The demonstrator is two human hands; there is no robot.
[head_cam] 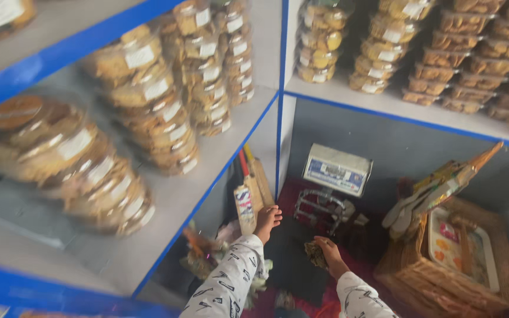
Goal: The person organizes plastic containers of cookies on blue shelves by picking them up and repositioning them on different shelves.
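Note:
My left hand (266,221) reaches down and rests its fingers against the base of a small cricket bat (245,206) that leans upright beside a wooden plank. My right hand (327,252) is closed around a small dark brownish lump (314,253), held just above a black flat mat (293,259) on the floor. Both sleeves are white with black marks. A white weighing scale (337,169) stands on a metal frame just beyond my hands.
Blue-edged grey shelves (219,171) hold stacks of clear packs of biscuits (148,112) at left and more tubs (466,41) at upper right. A wicker basket (443,277) with a tray and paper bags stands at right. Red cloth covers the floor.

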